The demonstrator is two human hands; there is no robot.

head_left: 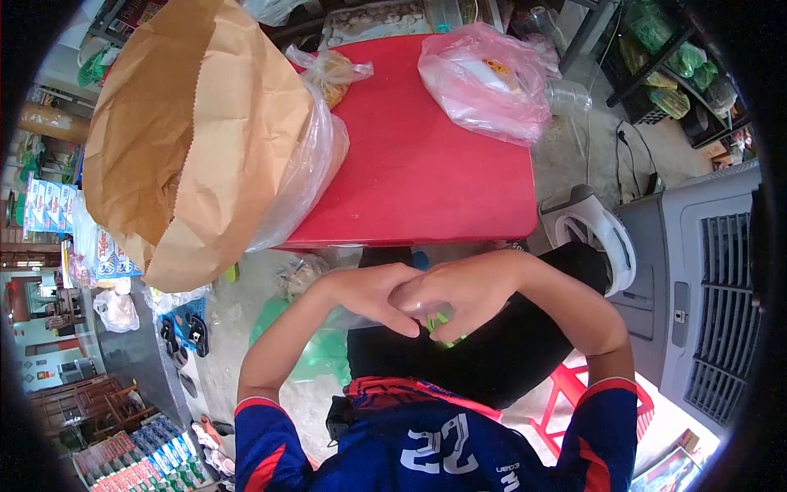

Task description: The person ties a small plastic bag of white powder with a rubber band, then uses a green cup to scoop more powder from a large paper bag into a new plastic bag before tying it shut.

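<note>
Both of my hands meet above my lap, just off the near edge of the red table (434, 189). My left hand (377, 299) comes in from the left with its fingers curled. Over it lies my right hand (463, 299), also with bent fingers. Between them shows part of a clear plastic thing with green on it (440, 321), too hidden to name. A large open brown paper bag (246, 123) inside a clear plastic bag stands on the table's left side. Behind it lies a small tied bag of yellowish food (332, 74).
A pink plastic bag (492, 82) with a white item sits at the table's far right. On the right stands a grey air cooler (656, 271). A green plastic bag (316, 353) lies on the floor at left, and a red stool (566, 394) is at lower right.
</note>
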